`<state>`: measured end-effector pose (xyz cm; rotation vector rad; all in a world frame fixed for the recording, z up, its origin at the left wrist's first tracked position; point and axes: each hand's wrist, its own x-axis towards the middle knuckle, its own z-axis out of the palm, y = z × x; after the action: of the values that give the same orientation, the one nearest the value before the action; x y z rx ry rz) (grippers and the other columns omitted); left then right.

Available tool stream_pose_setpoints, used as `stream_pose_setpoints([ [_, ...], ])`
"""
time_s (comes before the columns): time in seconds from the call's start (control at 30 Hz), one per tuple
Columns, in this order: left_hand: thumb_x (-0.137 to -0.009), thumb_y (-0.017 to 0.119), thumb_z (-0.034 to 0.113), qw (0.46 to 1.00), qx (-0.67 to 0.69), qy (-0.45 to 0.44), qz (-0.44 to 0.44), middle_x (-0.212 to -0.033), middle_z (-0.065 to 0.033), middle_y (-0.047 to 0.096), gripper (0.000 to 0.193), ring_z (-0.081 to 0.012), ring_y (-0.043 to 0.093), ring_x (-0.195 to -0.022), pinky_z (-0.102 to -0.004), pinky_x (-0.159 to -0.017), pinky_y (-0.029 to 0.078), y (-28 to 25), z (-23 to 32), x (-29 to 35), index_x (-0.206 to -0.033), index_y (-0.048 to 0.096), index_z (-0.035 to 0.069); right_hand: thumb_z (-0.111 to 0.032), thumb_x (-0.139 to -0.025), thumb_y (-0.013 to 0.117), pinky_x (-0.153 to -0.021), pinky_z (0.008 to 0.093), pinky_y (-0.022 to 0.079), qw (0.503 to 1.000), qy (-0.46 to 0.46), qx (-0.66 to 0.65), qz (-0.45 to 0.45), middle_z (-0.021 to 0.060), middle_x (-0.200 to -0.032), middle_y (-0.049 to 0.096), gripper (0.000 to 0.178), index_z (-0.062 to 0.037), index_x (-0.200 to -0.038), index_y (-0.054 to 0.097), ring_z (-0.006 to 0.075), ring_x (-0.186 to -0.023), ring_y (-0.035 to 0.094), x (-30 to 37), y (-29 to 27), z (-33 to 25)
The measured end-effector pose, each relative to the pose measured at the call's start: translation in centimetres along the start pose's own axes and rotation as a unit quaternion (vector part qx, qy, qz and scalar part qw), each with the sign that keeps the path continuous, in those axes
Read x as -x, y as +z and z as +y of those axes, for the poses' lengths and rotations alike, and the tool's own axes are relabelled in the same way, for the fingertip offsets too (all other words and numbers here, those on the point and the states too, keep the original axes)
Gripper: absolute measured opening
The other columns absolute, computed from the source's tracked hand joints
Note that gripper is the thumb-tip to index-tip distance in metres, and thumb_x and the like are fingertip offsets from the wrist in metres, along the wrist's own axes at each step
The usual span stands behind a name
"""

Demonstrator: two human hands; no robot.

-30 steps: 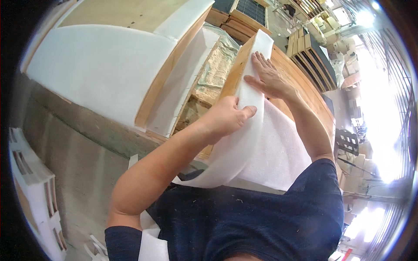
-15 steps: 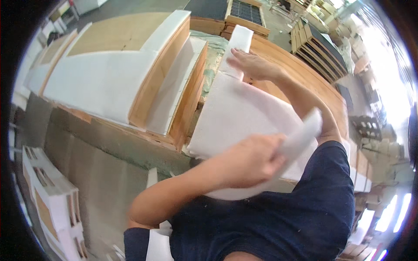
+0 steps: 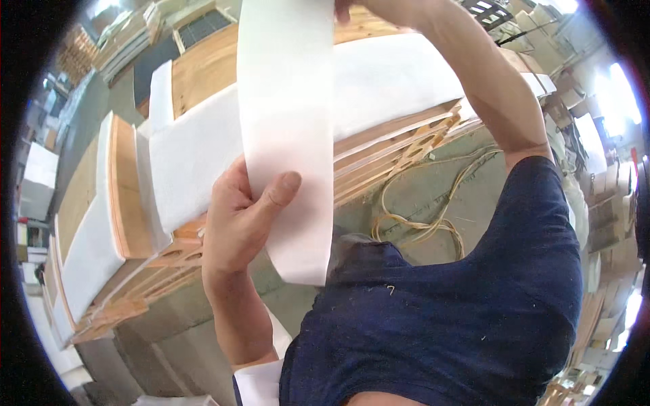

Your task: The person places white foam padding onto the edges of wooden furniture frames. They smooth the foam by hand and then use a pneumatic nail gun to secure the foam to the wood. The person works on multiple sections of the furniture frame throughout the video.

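A long white foam strip (image 3: 288, 101) stands upright close in front of me, running off the top of the view. My left hand (image 3: 240, 216) is closed round its lower left edge, thumb flat across the face. At the top, my right hand (image 3: 379, 10) reaches in with bent fingers at the strip's right edge; part of this hand is cut off. Behind the strip lies a wooden frame (image 3: 203, 71) partly covered with white foam sheet (image 3: 193, 155), which shows on both sides of the strip. A narrow foam piece (image 3: 161, 98) lies along the frame's far left.
Another foam-covered wooden frame (image 3: 84, 230) stands at the left. Slatted wood with round holes (image 3: 420, 139) shows under the middle frame's near edge. A looped pale hose or cord (image 3: 433, 227) lies on the floor. Stacked boards and boxes (image 3: 609, 196) line the right.
The strip in my left hand has swung upright in front of me. My right hand has left the foam sheet and come to the strip's upper edge. The view has turned.
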<state>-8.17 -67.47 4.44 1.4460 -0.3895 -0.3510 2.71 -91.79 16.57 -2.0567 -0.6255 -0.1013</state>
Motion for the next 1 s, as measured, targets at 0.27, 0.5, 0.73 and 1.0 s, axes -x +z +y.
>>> stream_pose_setpoints([
  [0.27,-0.090,0.062,0.021,0.999,0.038,-0.005,0.020,-0.095,-0.0071,0.065,0.036,-0.0099,0.061,-0.076,-0.0232,-0.066,0.050,11.9,-0.9,-9.8,-0.114,0.055,-0.006,-0.024,-0.087,0.066,-0.046,0.0235,0.048,0.989,-0.004,-0.117,0.088,0.0056,-0.071,0.065,0.027,0.0024,-0.093,0.066,0.0104,-0.054,0.059,-2.5,-18.3,12.9],
  [0.5,-0.091,0.060,0.027,0.989,0.073,-0.101,0.077,-0.094,-0.0067,0.063,0.038,-0.0112,0.062,-0.074,-0.0259,-0.063,0.052,23.2,-4.5,-24.0,-0.114,0.054,-0.003,-0.027,-0.084,0.068,-0.048,0.0249,0.043,0.996,0.065,-0.035,0.051,0.0049,-0.074,0.064,0.028,0.0005,-0.092,0.067,0.0108,-0.058,0.057,-5.4,-27.2,31.6],
  [0.73,-0.092,0.060,0.024,0.971,0.089,-0.168,0.145,-0.094,-0.0078,0.064,0.035,-0.0126,0.063,-0.078,-0.0273,-0.065,0.055,29.8,-5.6,-32.4,-0.113,0.055,-0.003,-0.039,-0.073,0.074,-0.075,0.0312,0.053,0.994,0.066,0.035,0.075,0.0102,-0.088,0.070,0.043,-0.0022,-0.096,0.072,0.0180,-0.079,0.065,-12.0,-30.6,45.8],
  [1.0,-0.092,0.060,0.026,0.963,0.070,-0.199,0.168,-0.096,-0.0096,0.065,0.036,-0.0148,0.064,-0.079,-0.0301,-0.069,0.055,32.2,-7.9,-36.8,-0.111,0.056,-0.005,-0.041,-0.073,0.068,-0.086,0.0345,0.048,0.980,0.091,0.168,0.059,0.0129,-0.099,0.069,0.041,-0.0088,-0.098,0.072,0.0253,-0.094,0.064,-15.3,-31.5,50.6],
])
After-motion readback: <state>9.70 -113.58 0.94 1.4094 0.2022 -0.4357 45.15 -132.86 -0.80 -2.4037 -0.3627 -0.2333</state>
